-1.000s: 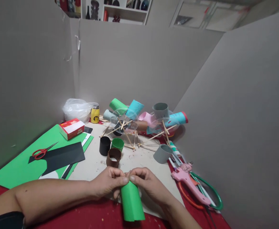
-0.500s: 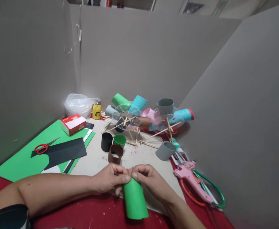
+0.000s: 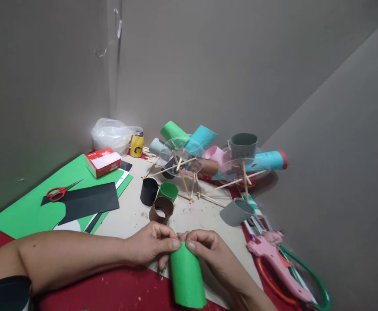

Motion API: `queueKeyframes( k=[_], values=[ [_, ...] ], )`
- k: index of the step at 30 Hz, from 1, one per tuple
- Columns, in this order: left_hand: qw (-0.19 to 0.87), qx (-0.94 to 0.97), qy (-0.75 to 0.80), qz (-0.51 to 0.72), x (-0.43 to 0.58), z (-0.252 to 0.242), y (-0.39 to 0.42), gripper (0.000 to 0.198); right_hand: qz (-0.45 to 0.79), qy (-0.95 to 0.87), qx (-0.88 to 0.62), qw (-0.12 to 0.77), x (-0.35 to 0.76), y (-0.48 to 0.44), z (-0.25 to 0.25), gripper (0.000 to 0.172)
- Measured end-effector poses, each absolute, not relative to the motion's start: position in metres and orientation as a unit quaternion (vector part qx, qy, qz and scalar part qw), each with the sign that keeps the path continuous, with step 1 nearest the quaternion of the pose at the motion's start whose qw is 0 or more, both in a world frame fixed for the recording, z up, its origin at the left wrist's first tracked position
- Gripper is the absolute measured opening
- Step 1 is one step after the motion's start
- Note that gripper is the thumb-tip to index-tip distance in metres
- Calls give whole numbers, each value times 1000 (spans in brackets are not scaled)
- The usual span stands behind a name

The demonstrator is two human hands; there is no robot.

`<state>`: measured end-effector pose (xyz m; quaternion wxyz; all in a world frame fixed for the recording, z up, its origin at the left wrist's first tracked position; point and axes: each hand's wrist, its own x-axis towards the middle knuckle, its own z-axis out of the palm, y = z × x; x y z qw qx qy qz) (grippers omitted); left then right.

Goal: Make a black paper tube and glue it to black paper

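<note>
A bright green paper tube slants down toward me at the front of the table. My left hand pinches its far rim between thumb and fingers. Close beside it, my right hand grips the same rim with thumb and forefinger. Just beyond my hands stand short paper rings: a brown one, a black one and a dark green one. A grey paper tube leans over to the right.
Left lie green paper sheets, a black strip, red-handled scissors and a red box. Behind are stick stands with plastic discs and coloured tubes. A pink glue gun lies right. Grey panels enclose the table.
My view has tilted down and turned slightly left, so most things sit farther right. Both hands keep their pinch on the green paper tube, which looks nearly unchanged.
</note>
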<state>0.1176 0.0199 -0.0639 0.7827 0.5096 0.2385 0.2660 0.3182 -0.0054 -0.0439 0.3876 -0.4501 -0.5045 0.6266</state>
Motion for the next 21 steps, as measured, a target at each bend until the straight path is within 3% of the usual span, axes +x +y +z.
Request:
queueKeyframes(
  k=[8,21],
  values=[
    [798,476,251,271,119,-61,21,47,722,-352,-401,441,314,-10,-45,21],
    [812,461,253,254,119,-59,23,44,701,-374,-424,435,316,-6,-44,26]
  ],
)
